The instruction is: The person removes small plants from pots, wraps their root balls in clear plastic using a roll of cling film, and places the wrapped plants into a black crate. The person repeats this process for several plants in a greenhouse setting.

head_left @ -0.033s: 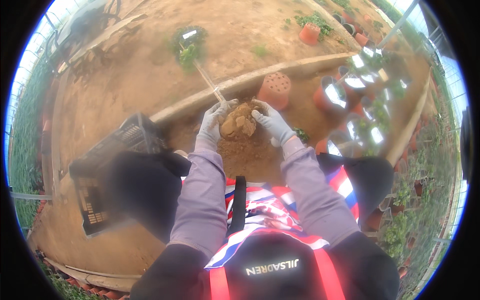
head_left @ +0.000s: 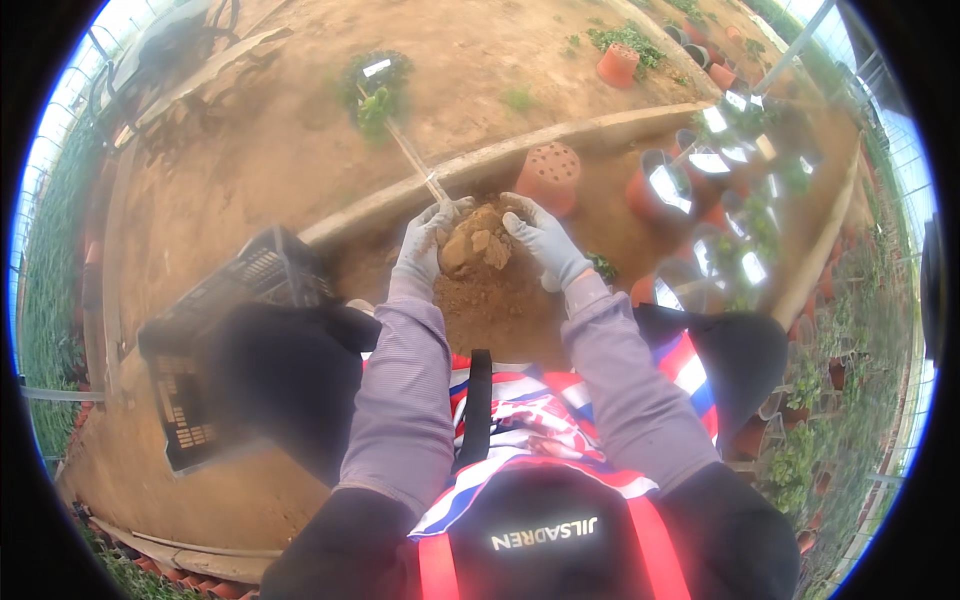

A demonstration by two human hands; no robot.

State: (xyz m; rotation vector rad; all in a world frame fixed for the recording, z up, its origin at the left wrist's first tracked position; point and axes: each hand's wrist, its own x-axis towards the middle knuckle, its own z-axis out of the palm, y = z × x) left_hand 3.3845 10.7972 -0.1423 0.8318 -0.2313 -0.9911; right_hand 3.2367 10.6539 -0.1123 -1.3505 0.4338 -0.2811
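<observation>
Over loose earth (head_left: 492,312), here's the soil clump (head_left: 479,244) at the foot of the stems (head_left: 414,160), left hand (head_left: 423,242) curled round one side, right hand (head_left: 543,242) half open against the other!

Floored with brown earth (head_left: 240,150), crossed by a pale kerb (head_left: 480,162), edged left and right by gridded walls (head_left: 908,165), lit by bright daylight.

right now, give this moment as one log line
left hand: at soil clump, by stem; right hand: at clump's right side; pot: beyond hands, holed base showing; crate: person's left
</observation>
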